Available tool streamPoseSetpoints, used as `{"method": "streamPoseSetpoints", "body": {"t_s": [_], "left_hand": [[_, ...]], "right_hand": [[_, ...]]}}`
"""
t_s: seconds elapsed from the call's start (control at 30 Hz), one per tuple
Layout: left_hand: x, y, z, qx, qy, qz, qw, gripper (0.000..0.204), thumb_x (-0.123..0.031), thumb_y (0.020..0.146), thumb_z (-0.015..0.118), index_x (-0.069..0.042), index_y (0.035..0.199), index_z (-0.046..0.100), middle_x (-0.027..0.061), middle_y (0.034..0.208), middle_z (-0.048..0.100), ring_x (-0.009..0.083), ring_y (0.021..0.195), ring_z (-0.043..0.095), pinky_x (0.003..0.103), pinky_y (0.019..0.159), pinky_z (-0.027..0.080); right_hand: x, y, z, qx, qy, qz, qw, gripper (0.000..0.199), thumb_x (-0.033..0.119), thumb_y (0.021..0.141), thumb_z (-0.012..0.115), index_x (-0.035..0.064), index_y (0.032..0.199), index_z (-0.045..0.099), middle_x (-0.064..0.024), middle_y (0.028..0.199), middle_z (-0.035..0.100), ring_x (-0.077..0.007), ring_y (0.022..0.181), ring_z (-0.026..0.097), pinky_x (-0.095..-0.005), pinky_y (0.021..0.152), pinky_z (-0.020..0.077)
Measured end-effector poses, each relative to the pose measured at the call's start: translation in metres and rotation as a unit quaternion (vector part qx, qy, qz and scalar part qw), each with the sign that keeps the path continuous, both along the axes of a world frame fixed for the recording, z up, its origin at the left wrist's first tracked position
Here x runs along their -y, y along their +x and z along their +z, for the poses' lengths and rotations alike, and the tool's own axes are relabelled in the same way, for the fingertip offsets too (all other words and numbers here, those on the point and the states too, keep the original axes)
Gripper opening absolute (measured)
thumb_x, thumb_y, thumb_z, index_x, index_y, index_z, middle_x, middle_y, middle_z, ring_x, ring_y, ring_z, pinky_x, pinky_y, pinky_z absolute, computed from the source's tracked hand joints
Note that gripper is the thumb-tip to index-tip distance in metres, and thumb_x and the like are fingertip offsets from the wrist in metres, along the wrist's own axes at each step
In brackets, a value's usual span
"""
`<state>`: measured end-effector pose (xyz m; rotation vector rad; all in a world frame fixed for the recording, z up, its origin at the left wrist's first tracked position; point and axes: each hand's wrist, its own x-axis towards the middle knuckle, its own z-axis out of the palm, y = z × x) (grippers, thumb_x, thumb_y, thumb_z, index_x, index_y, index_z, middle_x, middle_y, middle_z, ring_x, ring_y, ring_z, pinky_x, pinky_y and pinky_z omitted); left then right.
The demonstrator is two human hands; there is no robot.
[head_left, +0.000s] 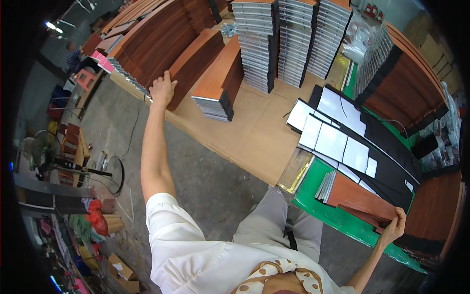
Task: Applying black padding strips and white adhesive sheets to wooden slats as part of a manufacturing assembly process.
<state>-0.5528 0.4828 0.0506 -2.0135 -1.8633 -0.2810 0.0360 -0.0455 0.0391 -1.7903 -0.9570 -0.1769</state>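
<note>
1. Left hand at 11 o'clock, arm at full stretch. Palm lies flat on the near end of a wood-grain panel stack, fingers spread apart, not clamped round anything.
2. That stack sits at the left edge of the cardboard-covered desk. Bare concrete floor runs along the desk's near edge, open down to the person's legs.
3. At 12 o'clock: a shorter wood-grain stack, then tall stacks of grey-edged panels. Open cardboard patch in front of them.
4. At 2 o'clock: black sheets with white rectangles, fanned over a green mat.
5. Right hand at 4 o'clock, fingers closed on the near corner of a brown panel bundle, which rests on the green mat close to its near edge.
</note>
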Motion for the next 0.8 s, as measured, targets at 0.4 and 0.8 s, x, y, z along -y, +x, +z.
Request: {"method": "streamPoseSetpoints", "body": {"t_s": [0.4, 0.8], "left_hand": [[0.112, 0.019, 0.034, 0.515, -0.011, -0.168, 0.841, 0.038, -0.024, 0.092, 0.051, 0.0, 0.121, 0.051, 0.0085, 0.098, 0.06, 0.0167, 0.09, 0.056, 0.028, 0.079, 0.044], [0.417, 0.257, -0.024, 0.67, -0.377, -0.378, 0.516, 0.041, -0.016, 0.09, 0.054, 0.004, 0.125, 0.045, 0.0105, 0.121, 0.05, 0.0185, 0.11, 0.048, 0.031, 0.094, 0.038]], "right_hand": [[-0.036, -0.06, 0.022, 0.03, -0.004, 0.098, 0.995, 0.015, -0.016, 0.075, 0.05, -0.0045, 0.08, 0.059, -0.0099, 0.085, 0.061, -0.0201, 0.087, 0.058, -0.0306, 0.083, 0.0439], [-0.102, -0.179, 0.08, -0.213, -0.089, 0.427, 0.875, 0.049, 0.016, 0.085, 0.062, -0.0041, 0.127, 0.044, -0.0174, 0.115, 0.058, -0.0227, 0.103, 0.059, -0.0316, 0.086, 0.046]]}}
